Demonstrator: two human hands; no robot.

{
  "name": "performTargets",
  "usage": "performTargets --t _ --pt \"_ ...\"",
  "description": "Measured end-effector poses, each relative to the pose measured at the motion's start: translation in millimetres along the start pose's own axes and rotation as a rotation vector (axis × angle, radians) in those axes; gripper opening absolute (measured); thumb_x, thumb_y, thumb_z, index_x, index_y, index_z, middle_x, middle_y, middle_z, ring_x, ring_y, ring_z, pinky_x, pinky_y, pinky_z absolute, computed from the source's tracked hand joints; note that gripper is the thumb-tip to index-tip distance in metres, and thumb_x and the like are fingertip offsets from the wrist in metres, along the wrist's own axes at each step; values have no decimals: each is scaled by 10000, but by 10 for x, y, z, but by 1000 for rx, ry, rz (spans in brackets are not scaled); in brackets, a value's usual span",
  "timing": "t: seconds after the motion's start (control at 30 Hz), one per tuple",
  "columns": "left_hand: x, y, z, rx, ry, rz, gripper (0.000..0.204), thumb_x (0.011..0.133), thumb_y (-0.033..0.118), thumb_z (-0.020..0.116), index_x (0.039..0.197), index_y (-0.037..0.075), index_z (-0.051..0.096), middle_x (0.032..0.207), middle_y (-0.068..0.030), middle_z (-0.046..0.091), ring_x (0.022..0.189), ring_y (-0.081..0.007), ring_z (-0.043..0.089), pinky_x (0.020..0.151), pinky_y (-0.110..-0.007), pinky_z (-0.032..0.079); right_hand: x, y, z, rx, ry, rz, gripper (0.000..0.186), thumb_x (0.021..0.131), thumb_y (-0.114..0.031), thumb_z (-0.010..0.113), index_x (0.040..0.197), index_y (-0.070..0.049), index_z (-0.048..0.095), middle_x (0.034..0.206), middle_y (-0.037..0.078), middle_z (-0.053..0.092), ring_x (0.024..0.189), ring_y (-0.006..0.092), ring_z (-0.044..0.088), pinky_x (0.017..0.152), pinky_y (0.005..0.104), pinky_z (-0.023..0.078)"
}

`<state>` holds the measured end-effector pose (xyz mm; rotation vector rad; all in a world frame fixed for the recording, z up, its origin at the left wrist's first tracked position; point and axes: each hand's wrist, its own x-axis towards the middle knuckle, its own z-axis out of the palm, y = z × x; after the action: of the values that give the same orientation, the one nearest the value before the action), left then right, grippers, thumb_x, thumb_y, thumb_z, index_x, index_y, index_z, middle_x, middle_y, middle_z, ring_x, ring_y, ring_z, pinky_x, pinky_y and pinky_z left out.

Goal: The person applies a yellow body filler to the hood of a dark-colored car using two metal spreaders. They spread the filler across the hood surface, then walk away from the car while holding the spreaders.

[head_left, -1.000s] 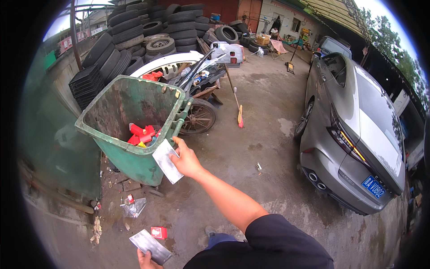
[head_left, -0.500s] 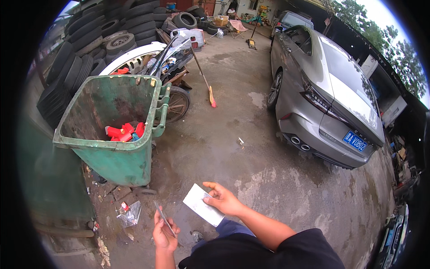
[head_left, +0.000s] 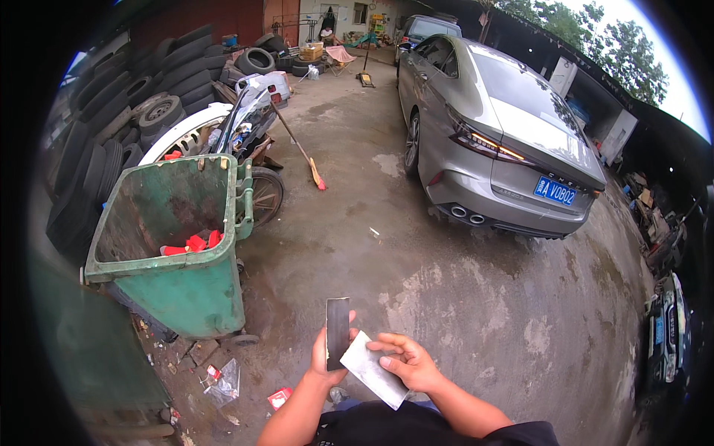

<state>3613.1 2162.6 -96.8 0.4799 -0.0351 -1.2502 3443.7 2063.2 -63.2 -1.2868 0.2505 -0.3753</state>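
Observation:
Low in the view, my left hand [head_left: 322, 355] grips a thin dark rectangular pad [head_left: 338, 327], held upright with a pale edge. Just right of it, my right hand [head_left: 405, 368] has closed on a flat whitish-silver packet [head_left: 368, 372], thumb on top, its upper corner close to the pad. On the concrete below and left lie a red-and-white small box [head_left: 280, 398] and a clear plastic bag [head_left: 225, 384].
A green wheeled bin [head_left: 170, 286] with red scraps stands left, before stacked tyres [head_left: 186, 74], scrap parts and a broom [head_left: 301, 149]. A silver sedan [head_left: 506, 186] is right, another car [head_left: 431, 28] behind it. A seated person [head_left: 326, 34] is far back by the building.
My right hand has drawn back from beside the bin to waist level with the packet. My left hand has risen, turning the pad upright beside it. The view has turned rightward.

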Motion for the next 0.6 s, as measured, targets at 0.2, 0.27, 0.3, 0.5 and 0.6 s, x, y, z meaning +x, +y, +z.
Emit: performTargets --t 0.2,0.27,0.3,0.5,0.6 --pt "202 -774 542 -22 -208 -260 551 1004 484 357 1313 46 483 894 -90 630 714 -197 616 626 -305 525 -841 -109 -51 70 238 -176 487 925 24 566 1379 -76 420 1277 153 591 1197 197 551 972 335 471" --pt "164 -1086 658 3 -312 -358 528 1007 505 362 1214 57 548 859 -65 625 688 -171 603 609 -281 516 -1158 -134 -74 114 294 -231 502 913 43 569 1378 -71 419 1278 148 588 1203 205 550 971 330 474" --pt "176 -1254 694 4 -397 -435 521 1005 510 365 1163 55 564 849 -62 620 685 -166 597 604 -279 512 -1340 -132 -136 150 325 -235 523 894 49 590 1376 -65 422 1288 143 577 1217 203 543 971 320 474" --pt "-348 -2345 1234 270 -117 -516 452 997 516 400 1040 111 597 886 -15 625 806 -136 618 725 -281 505 -2330 -310 -528 163 628 -264 517 898 -12 626 1370 -65 421 1300 138 562 1182 192 550 959 346 490" --pt "-597 -2782 1382 331 -164 -513 434 994 522 400 1082 144 593 965 2 636 901 -128 613 772 -301 509 -2758 -530 -717 340 726 -265 548 900 -36 638 1390 -76 395 1285 146 580 1129 170 567 943 347 497"
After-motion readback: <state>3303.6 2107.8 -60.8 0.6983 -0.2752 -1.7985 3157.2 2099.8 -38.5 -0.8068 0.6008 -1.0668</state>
